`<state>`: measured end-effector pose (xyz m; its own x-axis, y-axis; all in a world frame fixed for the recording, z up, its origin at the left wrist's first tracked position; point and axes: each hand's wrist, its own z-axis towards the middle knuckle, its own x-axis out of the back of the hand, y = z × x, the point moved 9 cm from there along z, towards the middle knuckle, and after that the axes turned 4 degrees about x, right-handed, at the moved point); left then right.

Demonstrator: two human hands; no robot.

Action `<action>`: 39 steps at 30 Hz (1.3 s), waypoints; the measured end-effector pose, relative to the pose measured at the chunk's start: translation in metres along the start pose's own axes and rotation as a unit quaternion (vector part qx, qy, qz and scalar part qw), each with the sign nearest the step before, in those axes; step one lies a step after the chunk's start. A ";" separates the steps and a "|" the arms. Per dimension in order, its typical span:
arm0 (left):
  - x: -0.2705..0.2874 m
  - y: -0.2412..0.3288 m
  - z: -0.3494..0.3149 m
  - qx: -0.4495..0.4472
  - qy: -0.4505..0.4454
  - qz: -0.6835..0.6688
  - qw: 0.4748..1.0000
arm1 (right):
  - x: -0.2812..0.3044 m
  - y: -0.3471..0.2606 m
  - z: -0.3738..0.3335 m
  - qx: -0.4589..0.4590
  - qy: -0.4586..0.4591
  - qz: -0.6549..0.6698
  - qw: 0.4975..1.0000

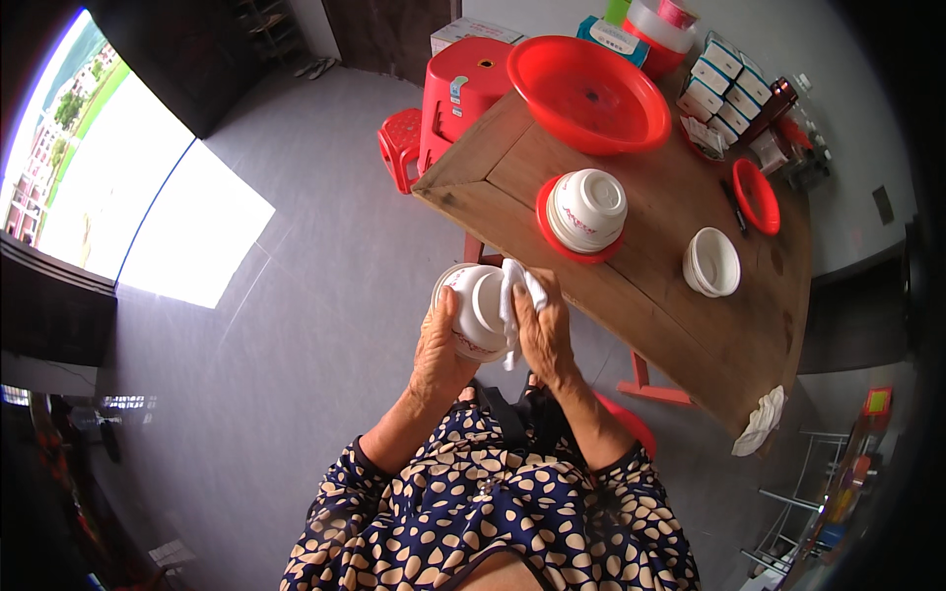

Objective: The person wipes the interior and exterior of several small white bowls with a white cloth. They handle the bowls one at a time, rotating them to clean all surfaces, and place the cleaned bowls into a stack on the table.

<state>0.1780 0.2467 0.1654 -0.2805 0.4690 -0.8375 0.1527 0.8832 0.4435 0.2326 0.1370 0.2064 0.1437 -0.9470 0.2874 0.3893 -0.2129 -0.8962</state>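
Observation:
In front of my body, off the near edge of the table, I hold a white bowl (471, 320) with red markings, its foot turned up and toward the right. My left hand (439, 350) is closed around its left side, thumb on the outer wall. A white cloth (511, 313) is pinched in my right hand (548, 330) and pressed against the bowl's right side. Beyond my hands on the wooden table, several white bowls (591, 202) are stacked upside down on a red plate (589, 259). Farther right stands a nested set of white bowls (711, 262), tilted in view.
A large red basin (591, 103) sits at the table's far end, near a red stool (465, 94) and a smaller red stool (399, 143). White boxes (724, 89) and a red dish (756, 195) line the wall side. Another cloth (761, 422) hangs over the near corner.

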 end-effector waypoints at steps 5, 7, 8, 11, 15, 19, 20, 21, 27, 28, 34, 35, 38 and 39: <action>-0.001 -0.001 0.010 0.004 -0.026 -0.071 0.997 | -0.004 -0.038 -0.028 0.095 0.014 -0.157 0.983; 0.001 -0.001 0.011 0.001 -0.014 -0.060 0.998 | -0.009 -0.057 -0.035 0.162 -0.001 -0.224 0.961; 0.002 -0.001 0.011 0.000 -0.008 -0.054 0.999 | -0.012 -0.065 -0.038 0.201 -0.011 -0.242 0.949; -0.012 0.008 0.003 -0.023 -0.030 0.031 0.999 | -0.006 -0.082 -0.034 0.251 -0.024 -0.248 0.935; -0.007 0.000 -0.002 -0.016 -0.037 0.112 0.993 | 0.000 -0.104 -0.018 0.296 -0.065 -0.217 0.928; -0.002 -0.003 -0.009 -0.021 -0.072 0.117 0.990 | 0.000 -0.120 -0.001 0.318 -0.096 -0.185 0.925; -0.001 -0.001 -0.010 -0.024 -0.077 0.130 0.988 | 0.002 -0.121 0.003 0.317 -0.103 -0.176 0.926; -0.003 0.004 -0.011 -0.044 -0.080 0.165 0.982 | 0.003 -0.119 0.009 0.308 -0.113 -0.164 0.930; 0.001 0.012 -0.020 -0.027 -0.061 0.253 0.965 | 0.011 -0.054 0.024 0.079 -0.153 0.102 0.980; 0.003 0.011 -0.020 -0.016 -0.061 0.247 0.967 | 0.013 -0.043 0.023 0.039 -0.154 0.162 0.974; 0.006 0.003 -0.016 -0.012 -0.086 0.228 0.970 | 0.014 -0.011 0.010 -0.068 -0.115 0.291 0.947; 0.004 0.002 -0.016 -0.012 -0.090 0.246 0.965 | 0.016 -0.008 0.010 -0.060 -0.116 0.285 0.950; -0.006 -0.002 -0.018 0.054 -0.171 0.372 0.911 | 0.023 -0.024 0.013 0.038 -0.180 0.211 0.960; -0.014 0.003 -0.018 0.045 -0.178 0.353 0.917 | 0.021 -0.034 0.015 0.083 -0.213 0.176 0.957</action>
<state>0.1655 0.2430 0.1846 0.2437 0.8789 -0.4100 0.2591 0.3484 0.9008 0.2362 0.1278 0.2481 0.6369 -0.7613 0.1215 0.3832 0.1759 -0.9068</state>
